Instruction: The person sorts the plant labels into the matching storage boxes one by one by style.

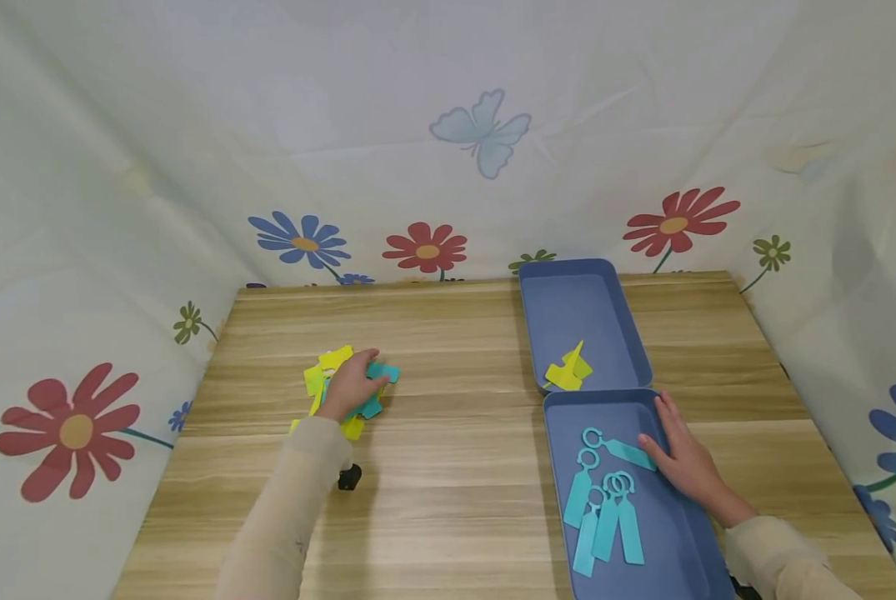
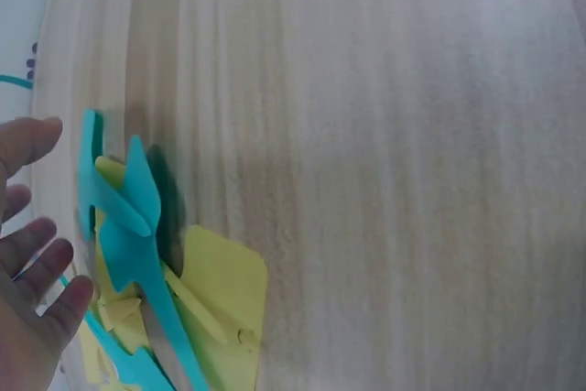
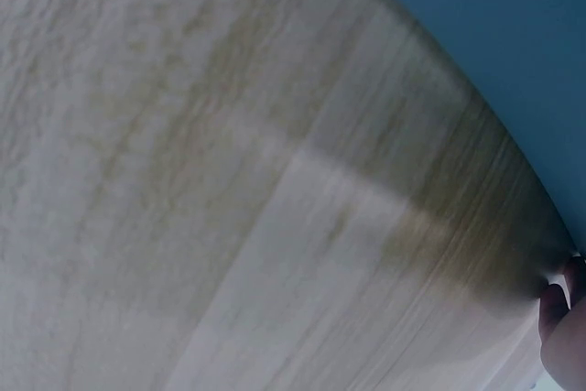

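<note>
My left hand is over a mixed pile of yellow tags and teal tags on the left of the table. In the left wrist view its fingers are spread beside the pile, holding nothing. My right hand holds the right rim of the near blue tray, thumb inside and fingers along the outer side. Several teal hook-ended tags lie in that tray, one close to the thumb. The far blue tray holds a few yellow tags at its near end.
The two trays stand end to end on the right of the wood-grain table. A small black object shows by the left sleeve. Flower-printed white cloth hangs behind the table and along both sides.
</note>
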Demonstrator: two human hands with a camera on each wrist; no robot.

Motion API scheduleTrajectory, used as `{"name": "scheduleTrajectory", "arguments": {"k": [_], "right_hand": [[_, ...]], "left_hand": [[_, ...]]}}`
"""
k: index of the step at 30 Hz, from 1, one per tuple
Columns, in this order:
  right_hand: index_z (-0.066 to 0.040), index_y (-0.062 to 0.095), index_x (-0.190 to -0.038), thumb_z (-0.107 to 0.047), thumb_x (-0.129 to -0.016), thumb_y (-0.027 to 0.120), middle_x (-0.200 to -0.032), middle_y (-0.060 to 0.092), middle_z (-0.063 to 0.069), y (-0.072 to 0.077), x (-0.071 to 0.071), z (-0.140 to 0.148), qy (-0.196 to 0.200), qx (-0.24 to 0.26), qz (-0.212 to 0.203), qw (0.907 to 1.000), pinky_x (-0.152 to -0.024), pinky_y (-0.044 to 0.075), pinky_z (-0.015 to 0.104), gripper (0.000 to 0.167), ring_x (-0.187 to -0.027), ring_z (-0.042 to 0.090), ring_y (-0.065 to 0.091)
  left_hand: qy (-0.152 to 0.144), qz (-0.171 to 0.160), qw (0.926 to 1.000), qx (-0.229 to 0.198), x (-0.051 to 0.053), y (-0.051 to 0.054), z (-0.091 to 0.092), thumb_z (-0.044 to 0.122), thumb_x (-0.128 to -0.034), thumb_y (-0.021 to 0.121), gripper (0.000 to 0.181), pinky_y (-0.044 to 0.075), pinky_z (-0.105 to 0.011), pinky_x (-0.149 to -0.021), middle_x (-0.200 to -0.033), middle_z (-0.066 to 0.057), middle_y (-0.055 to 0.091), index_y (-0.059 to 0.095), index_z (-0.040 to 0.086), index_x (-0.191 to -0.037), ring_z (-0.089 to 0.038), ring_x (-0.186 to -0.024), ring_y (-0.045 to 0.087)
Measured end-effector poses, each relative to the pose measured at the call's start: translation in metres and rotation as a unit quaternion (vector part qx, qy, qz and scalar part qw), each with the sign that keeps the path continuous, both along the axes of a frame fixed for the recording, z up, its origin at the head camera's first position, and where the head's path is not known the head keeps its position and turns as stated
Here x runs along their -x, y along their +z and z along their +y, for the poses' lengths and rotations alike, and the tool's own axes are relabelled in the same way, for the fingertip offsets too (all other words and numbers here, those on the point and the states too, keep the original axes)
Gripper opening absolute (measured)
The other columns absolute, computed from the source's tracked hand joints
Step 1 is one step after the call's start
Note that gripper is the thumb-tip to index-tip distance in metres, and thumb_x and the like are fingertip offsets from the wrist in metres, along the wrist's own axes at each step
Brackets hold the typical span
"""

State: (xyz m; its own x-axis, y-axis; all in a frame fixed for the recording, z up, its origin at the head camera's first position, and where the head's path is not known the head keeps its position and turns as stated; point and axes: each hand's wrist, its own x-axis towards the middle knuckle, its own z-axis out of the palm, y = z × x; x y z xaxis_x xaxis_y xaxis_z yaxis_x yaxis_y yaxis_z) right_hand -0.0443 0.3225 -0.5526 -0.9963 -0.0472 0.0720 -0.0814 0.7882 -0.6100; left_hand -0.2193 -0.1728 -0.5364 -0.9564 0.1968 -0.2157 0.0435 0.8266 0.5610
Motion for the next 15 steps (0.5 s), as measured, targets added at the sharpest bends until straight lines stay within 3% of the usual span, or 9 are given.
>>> {"name": "scheduleTrajectory", "arguments": {"k": [8, 15], "right_hand": [[-0.003, 0.012, -0.141, -0.026, -0.087, 0.053, -0.146, 0.01, 0.022, -0.002, 0.0, 0.001, 0.0, 0.003, 0.001, 1.0, -0.088, 0.026, 0.064, 0.072, -0.129, 0.044, 0.018], [-0.002, 0.013, -0.141, -0.026, -0.087, 0.053, -0.145, 0.011, 0.022, -0.003, 0.0, 0.001, 0.0, 0.001, 0.002, 1.0, -0.088, 0.026, 0.064, 0.072, -0.129, 0.044, 0.018]], "left_hand": [[0.012, -0.01, 0.998, 0.062, -0.006, -0.003, 0.007, 0.032, -0.083, 0.059, 0.067, 0.034, -0.045, -0.099, -0.137, -0.017, 0.035, 0.03, 0.001, -0.135, -0.033, -0.124, 0.035], [0.041, 0.011, 0.9928, 0.112, -0.008, -0.003, 0.017, 0.032, -0.0828, 0.06, 0.059, 0.042, -0.042, -0.091, -0.126, -0.018, 0.049, 0.042, -0.002, -0.127, -0.032, -0.114, 0.047]]}}
